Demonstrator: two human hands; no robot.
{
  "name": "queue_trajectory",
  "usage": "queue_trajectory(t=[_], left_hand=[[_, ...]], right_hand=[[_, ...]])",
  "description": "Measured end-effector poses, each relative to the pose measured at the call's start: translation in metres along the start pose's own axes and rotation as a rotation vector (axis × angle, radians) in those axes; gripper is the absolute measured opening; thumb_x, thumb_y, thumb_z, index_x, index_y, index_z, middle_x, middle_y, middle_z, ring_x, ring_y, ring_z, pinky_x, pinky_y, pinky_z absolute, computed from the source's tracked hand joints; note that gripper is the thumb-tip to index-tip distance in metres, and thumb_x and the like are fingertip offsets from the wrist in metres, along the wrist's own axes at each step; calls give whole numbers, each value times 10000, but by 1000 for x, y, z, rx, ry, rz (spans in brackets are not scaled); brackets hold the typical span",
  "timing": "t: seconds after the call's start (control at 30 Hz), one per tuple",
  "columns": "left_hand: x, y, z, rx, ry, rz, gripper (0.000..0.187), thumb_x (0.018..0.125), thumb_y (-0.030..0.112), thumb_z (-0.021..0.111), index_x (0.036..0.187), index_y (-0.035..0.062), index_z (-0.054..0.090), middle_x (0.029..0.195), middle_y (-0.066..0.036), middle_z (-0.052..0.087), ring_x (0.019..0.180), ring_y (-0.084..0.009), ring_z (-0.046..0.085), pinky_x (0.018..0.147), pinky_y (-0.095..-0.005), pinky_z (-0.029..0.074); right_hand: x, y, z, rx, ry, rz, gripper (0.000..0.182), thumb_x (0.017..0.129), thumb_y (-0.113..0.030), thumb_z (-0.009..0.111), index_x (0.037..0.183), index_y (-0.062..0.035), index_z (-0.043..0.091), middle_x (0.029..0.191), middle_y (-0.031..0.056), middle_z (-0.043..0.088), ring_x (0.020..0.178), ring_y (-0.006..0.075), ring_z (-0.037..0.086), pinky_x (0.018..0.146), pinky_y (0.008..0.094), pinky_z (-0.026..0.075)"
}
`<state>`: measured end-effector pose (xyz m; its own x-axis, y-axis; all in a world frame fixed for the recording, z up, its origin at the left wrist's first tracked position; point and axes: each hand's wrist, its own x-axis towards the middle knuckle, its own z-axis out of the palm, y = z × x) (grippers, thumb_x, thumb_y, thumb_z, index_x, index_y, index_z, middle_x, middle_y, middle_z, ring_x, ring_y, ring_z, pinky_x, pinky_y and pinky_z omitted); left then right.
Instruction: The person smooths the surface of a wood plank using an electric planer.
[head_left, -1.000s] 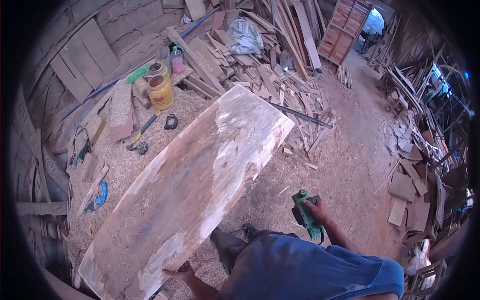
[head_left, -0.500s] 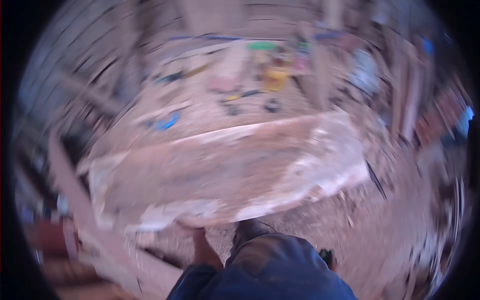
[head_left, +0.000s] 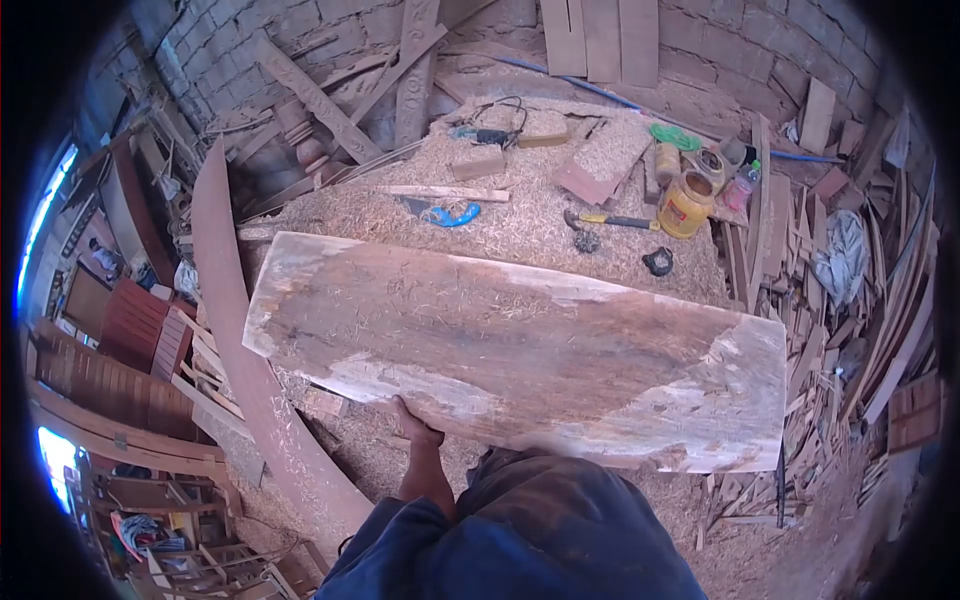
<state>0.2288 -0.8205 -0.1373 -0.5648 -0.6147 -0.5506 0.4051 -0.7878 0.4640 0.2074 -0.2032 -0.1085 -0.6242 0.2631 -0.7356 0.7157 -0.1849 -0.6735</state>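
Slab | L hand grip: curled on near edge | R grip: can't tell | yel. jar label unreadable

Left forearm reaches forward; left hand seems partly curled, its underside hidden.

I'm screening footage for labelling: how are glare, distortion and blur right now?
Head view: bright openings at far left look blown out; fisheye-like bowing toward the black surround; wooden slab and left hand fairly sharp, but the lower right is smeared.
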Motion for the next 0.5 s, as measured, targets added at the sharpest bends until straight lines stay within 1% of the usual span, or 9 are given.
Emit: queue_trajectory(t=[0.13,0.23,0.27,0.37,0.43,0.5], left_hand=[[0,1,0,25,-49,-8,916,959,834,496,1623,206,430,1582,-82,528,1398,-347,538,1171,-571,445],[-4,4,-2,70,-28,-50,901,978,831,454,1617,196,434,1565,-83,542,1391,-348,545,1164,-555,458],[-7,5,-3,77,-15,-33,895,985,830,438,1613,192,438,1560,-83,546,1387,-345,548,1161,-548,463],[-15,0,8,90,-22,-5,884,1001,827,395,1602,182,448,1547,-86,556,1373,-336,559,1151,-527,476],[-20,3,8,103,-42,-24,881,1008,827,373,1597,176,452,1542,-88,559,1365,-328,565,1146,-512,483],[-22,5,7,105,-10,-61,880,1007,832,362,1599,186,449,1540,-84,560,1361,-325,568,1144,-514,482]], right_hand=[[12,-18,11,9,-58,0,557,1059,-606,541,1136,-98,755,1013,73,759,885,235,711,778,418,587],[15,-26,13,18,-79,10,565,1060,-612,532,1141,-99,753,1015,75,759,885,241,713,780,421,589],[15,-28,16,26,-83,17,567,1060,-615,530,1143,-99,752,1016,75,759,885,242,714,781,422,589],[12,-28,17,61,-76,37,575,1061,-621,521,1148,-100,749,1018,76,760,885,248,716,784,425,591],[4,-27,17,82,-56,48,580,1061,-626,516,1152,-101,747,1020,77,760,885,252,717,785,427,592],[-7,-25,15,111,-34,60,586,1062,-630,510,1156,-102,745,1022,78,760,886,256,718,787,429,593]])
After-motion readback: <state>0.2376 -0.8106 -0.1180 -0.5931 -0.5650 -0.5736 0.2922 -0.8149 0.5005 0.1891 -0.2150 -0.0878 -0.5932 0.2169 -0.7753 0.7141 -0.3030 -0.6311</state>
